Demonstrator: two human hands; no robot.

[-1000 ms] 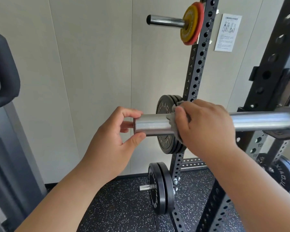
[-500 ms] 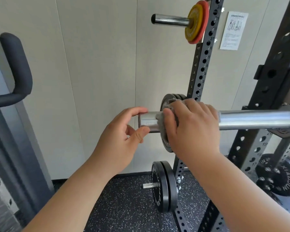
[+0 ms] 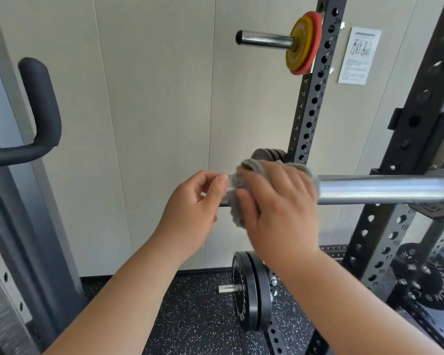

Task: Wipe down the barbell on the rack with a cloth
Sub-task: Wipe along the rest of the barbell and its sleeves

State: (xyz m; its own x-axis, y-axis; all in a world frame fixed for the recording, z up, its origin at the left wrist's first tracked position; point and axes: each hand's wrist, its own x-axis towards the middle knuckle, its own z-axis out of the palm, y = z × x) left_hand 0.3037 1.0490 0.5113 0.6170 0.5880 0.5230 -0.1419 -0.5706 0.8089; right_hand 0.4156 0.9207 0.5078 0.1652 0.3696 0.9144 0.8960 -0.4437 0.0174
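A chrome barbell (image 3: pixel 379 189) lies level across the black rack, its sleeve end pointing left at mid-frame. My right hand (image 3: pixel 280 198) presses a grey cloth (image 3: pixel 241 178) around the very end of the sleeve, so the tip is mostly hidden. My left hand (image 3: pixel 198 203) sits just left of the end, thumb and fingers curled and touching the bar's end face beside the cloth. A black rack upright (image 3: pixel 310 103) with numbered holes stands behind the bar.
Black plates (image 3: pixel 251 290) hang on a low peg by the floor, with more (image 3: pixel 428 278) at lower right. Yellow and red plates (image 3: pixel 303 42) sit on a high peg. A padded black handle (image 3: pixel 41 106) juts in at left. A wall stands close behind; speckled rubber floor lies below.
My right hand has slid the cloth leftward along the sleeve to its end, covering the tip. My left hand has stayed at the end. The view has shifted slightly left and down.
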